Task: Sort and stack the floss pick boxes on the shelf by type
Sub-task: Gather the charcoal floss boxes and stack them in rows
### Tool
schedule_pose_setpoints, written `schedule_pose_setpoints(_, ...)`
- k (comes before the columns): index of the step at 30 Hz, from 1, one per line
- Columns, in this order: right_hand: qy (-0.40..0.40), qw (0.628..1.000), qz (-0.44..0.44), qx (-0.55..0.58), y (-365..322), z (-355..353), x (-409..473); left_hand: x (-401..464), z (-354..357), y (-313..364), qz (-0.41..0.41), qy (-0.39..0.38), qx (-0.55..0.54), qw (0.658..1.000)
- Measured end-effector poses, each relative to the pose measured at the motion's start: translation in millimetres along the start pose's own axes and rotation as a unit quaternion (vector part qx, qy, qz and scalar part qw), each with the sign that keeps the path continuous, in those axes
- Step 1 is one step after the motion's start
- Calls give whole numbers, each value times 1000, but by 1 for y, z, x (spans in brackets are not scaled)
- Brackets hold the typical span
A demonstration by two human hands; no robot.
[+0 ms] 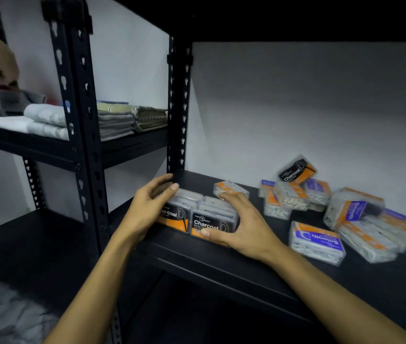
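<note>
Charcoal boxes (197, 217) side by side at shelf (259, 264) front-left; our left hand (147, 207) and right hand (244, 224), fingers curled, clasp outer ends. Loose pile (333, 212) at 3 o'clock. We judge boxes light, rigid, slick; grip short sides

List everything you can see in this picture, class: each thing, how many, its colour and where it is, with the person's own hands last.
Charcoal boxes: two, black and orange, side by side at shelf's front left; a third tilted by the back wall.
Smooth boxes: several, purple and orange, in a loose heap at right; count unclear.
Shelf: one, black metal.
Folded towels: a stack, grey and white, on the neighbouring shelf.
Left hand: on the left Charcoal box.
Right hand: on the right one.
</note>
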State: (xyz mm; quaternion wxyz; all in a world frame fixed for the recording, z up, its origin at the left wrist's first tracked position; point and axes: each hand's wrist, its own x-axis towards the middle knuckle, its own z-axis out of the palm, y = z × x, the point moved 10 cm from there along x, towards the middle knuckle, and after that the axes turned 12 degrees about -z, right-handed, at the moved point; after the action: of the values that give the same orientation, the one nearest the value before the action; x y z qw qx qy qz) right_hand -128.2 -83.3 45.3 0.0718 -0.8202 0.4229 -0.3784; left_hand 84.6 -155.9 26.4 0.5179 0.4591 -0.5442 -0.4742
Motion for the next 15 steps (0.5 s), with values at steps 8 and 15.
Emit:
schedule_pose_setpoints(8, 218, 974, -29, -58, 15, -115, -26, -18, -6, 49, 112, 120, 165, 973)
schedule_pose_setpoints(15, 130, 968, 28, -213, 80, -180, -67, -10, 110, 109, 165, 21, 300, 939)
